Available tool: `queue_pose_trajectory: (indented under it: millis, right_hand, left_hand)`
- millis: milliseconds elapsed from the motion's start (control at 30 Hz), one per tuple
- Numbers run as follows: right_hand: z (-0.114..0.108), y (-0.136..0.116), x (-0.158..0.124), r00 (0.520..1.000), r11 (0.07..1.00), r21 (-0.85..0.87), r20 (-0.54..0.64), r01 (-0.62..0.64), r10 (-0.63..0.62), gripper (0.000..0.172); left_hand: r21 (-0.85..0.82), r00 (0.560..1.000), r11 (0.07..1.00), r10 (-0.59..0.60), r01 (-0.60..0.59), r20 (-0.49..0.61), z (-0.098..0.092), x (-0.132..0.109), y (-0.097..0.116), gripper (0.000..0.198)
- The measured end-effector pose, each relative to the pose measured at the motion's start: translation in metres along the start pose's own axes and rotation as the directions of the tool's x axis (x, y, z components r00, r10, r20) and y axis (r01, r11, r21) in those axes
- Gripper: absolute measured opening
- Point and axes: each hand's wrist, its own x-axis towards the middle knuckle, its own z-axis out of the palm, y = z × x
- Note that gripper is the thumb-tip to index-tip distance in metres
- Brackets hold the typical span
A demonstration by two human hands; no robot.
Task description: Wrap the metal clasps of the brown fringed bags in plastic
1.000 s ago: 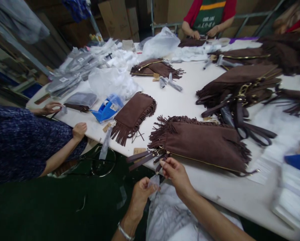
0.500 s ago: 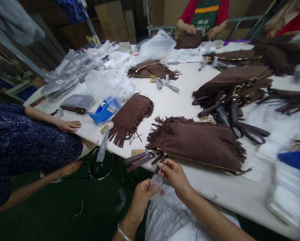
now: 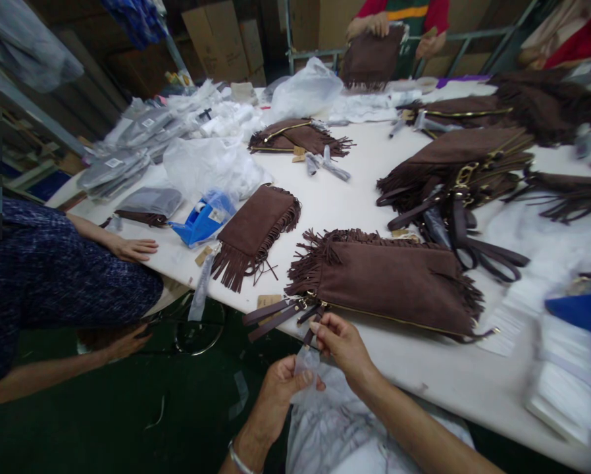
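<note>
A brown fringed bag (image 3: 389,283) with a gold zipper lies at the table's front edge. At its left corner hang brown wrist straps (image 3: 272,317) and a paper tag (image 3: 270,301). My right hand (image 3: 342,342) pinches a dark strap (image 3: 309,337) just below that corner. Lower down, my left hand (image 3: 288,388) is closed on a small clear plastic sleeve (image 3: 306,362), which surrounds the strap's lower end. The strap's tip inside the plastic is hard to make out.
A smaller fringed bag (image 3: 256,227) and a blue tape dispenser (image 3: 201,220) lie to the left. Stacked bags (image 3: 458,164) are at right, wrapped bags (image 3: 122,164) at far left. One co-worker's hand (image 3: 133,249) rests on the table; another person opposite holds a bag (image 3: 372,59).
My hands stay nearly in place, with the sleeve still around the strap end. The person opposite has raised a bag upright. The co-worker at left has shifted slightly.
</note>
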Motion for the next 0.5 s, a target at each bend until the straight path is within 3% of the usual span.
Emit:
queue_pose_trajectory:
  millis: [500]
  right_hand:
    - [-0.001, 0.002, 0.002, 1.000, 0.998, -0.063, -0.009, 0.029, -0.029, 0.035]
  left_hand:
    - [-0.019, 0.995, 0.999, 0.036, -0.034, 0.097, -0.008, 0.003, -0.011, 0.030]
